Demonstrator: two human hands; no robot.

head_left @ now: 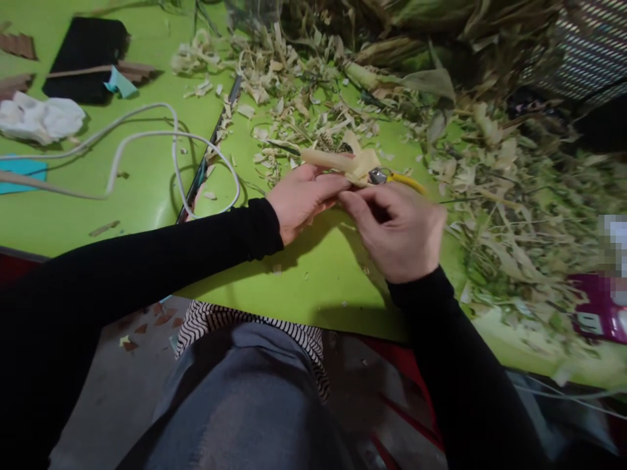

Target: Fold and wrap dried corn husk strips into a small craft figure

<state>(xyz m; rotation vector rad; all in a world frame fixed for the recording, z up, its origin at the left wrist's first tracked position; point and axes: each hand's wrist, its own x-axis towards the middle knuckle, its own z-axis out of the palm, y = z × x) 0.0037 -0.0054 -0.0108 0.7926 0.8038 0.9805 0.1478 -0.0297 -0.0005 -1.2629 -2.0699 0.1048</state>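
Over the green table, my left hand (311,196) is closed round a pale corn husk piece (328,158), with a rolled end to the left and wider petal-like folds (365,163) to the right. Close beside it, my right hand (399,222) has its thumb and fingers pressed together at the lower edge of the husk. Yellow-handled pliers (406,181) are tucked in my right hand, their short metal head showing above the index finger against the husk folds. The fingers hide most of the tool.
Husk scraps (289,85) lie across the back and right of the green table (274,281). A white cable (142,134) loops at left, near a black flat item (88,59) and crumpled white tissue (42,117). Larger dried husks (401,49), a perforated basket (592,52) and a magenta object (595,307) are also there.
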